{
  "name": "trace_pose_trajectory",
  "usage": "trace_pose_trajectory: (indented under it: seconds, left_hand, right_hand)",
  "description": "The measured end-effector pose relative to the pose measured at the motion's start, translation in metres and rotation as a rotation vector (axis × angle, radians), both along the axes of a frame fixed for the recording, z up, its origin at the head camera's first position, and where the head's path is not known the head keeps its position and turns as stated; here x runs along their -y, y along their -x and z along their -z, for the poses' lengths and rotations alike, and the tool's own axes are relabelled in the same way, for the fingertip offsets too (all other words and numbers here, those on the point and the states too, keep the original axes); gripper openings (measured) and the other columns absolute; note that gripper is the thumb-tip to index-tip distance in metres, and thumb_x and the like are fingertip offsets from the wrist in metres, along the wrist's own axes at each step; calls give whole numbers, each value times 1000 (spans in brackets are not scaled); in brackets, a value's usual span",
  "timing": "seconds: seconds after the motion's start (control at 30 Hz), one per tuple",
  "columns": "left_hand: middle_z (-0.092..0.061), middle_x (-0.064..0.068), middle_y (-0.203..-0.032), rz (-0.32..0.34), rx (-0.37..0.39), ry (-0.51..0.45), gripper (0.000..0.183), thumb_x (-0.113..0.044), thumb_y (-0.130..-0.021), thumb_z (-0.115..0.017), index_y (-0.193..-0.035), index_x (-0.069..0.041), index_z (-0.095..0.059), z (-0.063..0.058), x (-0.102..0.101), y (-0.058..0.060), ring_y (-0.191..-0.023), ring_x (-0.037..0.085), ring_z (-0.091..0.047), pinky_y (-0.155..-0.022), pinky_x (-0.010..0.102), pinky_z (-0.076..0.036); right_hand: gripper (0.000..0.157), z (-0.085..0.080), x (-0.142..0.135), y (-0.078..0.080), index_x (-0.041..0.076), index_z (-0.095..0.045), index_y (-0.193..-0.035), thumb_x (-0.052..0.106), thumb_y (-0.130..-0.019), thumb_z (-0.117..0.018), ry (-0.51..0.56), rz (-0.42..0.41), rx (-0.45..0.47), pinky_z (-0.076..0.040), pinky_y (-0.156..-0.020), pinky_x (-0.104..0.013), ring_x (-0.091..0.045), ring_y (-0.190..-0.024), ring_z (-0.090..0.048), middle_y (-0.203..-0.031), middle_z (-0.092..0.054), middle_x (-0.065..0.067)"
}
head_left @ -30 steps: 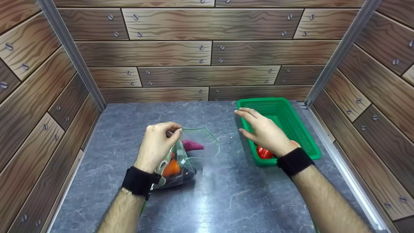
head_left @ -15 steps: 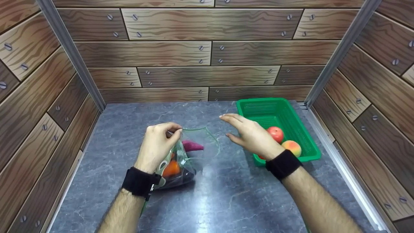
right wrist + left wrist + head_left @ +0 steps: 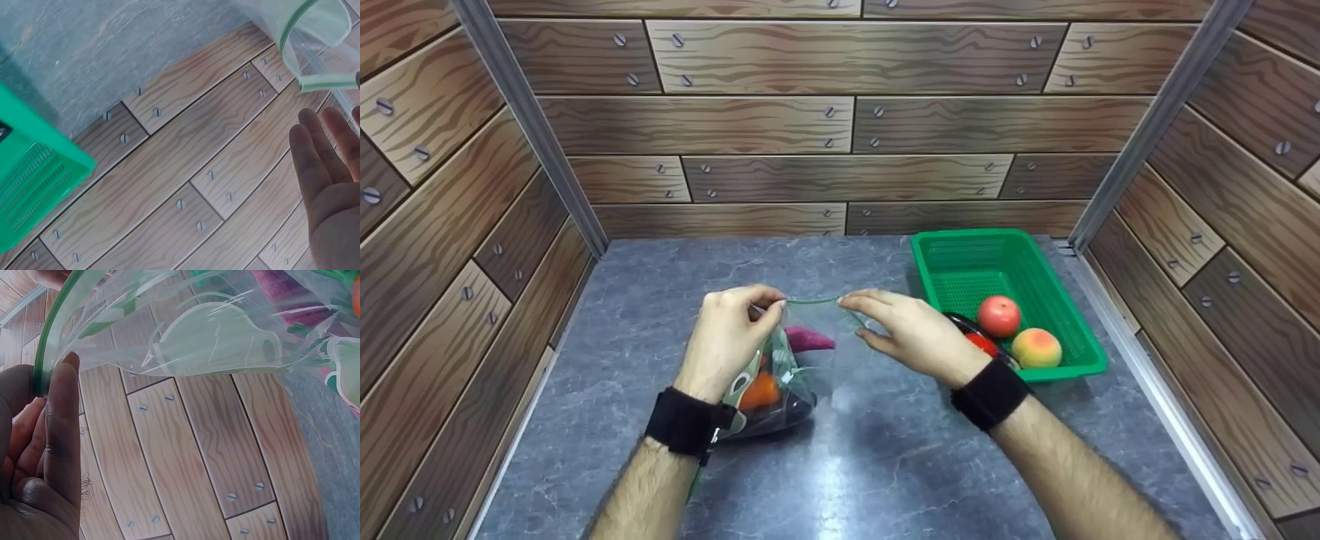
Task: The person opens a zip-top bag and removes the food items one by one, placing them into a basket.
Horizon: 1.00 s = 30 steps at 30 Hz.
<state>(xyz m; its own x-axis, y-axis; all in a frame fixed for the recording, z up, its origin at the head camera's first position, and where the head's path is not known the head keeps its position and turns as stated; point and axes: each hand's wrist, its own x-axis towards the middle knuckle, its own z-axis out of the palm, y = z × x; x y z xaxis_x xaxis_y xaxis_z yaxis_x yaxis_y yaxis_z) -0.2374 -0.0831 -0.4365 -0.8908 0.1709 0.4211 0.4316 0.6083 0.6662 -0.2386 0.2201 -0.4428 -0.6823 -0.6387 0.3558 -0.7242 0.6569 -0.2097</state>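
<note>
My left hand [image 3: 727, 330] pinches the green-edged rim of a clear zip bag [image 3: 219, 337] between thumb and forefinger. The bag stands on the table with its mouth spread towards the right. Inside show a magenta tapered piece [image 3: 808, 339], an orange round piece [image 3: 760, 391] and a dark glossy piece [image 3: 799, 411] at the bottom. My right hand [image 3: 915, 330] hovers at the far right corner of the mouth, fingers extended and holding nothing. The right wrist view shows those fingertips [image 3: 301, 135] just short of the green rim.
Back right stands a green basket [image 3: 1072, 322]. It holds a peach [image 3: 1037, 347], a red apple-like fruit [image 3: 999, 315], a shiny red piece [image 3: 981, 345] and a dark glossy piece [image 3: 960, 322], partly behind my right hand. Wood-patterned walls [image 3: 765, 124] enclose the grey table [image 3: 900, 465].
My right hand has moved left from over the basket to the bag's mouth, uncovering the fruit. My left hand keeps its pinch on the rim in the same place.
</note>
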Motion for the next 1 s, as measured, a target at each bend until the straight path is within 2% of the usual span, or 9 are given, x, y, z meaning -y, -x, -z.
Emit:
trace_pose_trajectory:
  seconds: [0.37,0.67,0.83,1.0]
  left_hand:
    - [-91,3,-100,8,-9,11,11,-16,-110,-82,-111,-12,-92,0,0,0,-84,17,-82,-76,35,-66]
    - [-91,4,-100,11,-27,8,11,-14,-110,-82,-111,-10,-92,1,1,-1,-85,18,-83,-77,37,-69]
    - [-91,5,-102,12,-15,3,12,-14,-111,-81,-113,-10,-92,2,2,-2,-87,19,-84,-78,40,-70]
    - [-91,5,-103,13,-9,-2,12,-14,-111,-81,-113,-10,-92,2,3,-3,-88,20,-84,-80,41,-71]
  right_hand:
    - [49,11,24,1,10,-72,-157,9,-110,-83,-36,-48,41,-69,-113,-45,-31,-140,-79,-155,-79,-11]
    - [45,25,42,5,8,-75,-152,8,-108,-83,-75,-58,43,-71,-107,-44,-29,-129,-83,-144,-83,-11]
    - [42,33,50,7,7,-77,-149,8,-107,-83,-92,-56,97,-72,-102,-48,-31,-119,-85,-133,-86,-12]
    - [46,41,55,10,6,-75,-151,5,-105,-83,-103,-53,172,-71,-104,-52,-35,-123,-85,-135,-85,-15]
